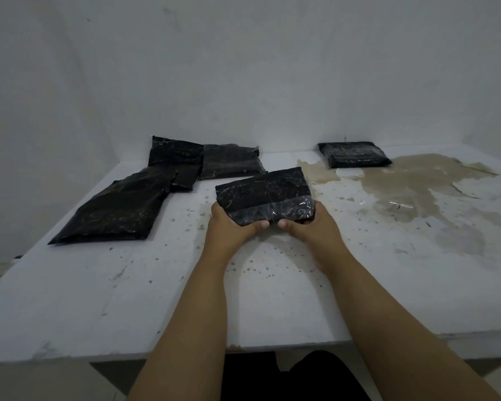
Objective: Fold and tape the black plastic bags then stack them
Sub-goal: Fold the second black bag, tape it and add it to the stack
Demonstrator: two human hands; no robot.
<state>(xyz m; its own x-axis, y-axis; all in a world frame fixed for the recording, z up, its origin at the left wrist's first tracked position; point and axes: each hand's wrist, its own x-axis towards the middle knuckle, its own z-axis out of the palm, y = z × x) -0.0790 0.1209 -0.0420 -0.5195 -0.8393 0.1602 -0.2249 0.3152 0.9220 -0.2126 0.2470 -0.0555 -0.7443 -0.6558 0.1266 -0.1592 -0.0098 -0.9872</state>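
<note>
A folded black plastic bag [262,195] with a strip of clear tape across its near part is held just above the middle of the white table [99,299]. My left hand [232,227] grips its near left corner, thumb on top. My right hand [310,230] grips its near right corner the same way. Several unfolded black bags lie at the back left: a large one [113,212], one leaning on the wall [174,153], and one flat beside it [232,162]. A folded, taped black bag [355,154] lies at the back right.
The table stands in a corner of white walls [243,68]. Its paint is peeled in a large brown patch [417,186] at the right, with a small clear scrap [396,204] lying on it. The near table edge [243,347] is close to my body.
</note>
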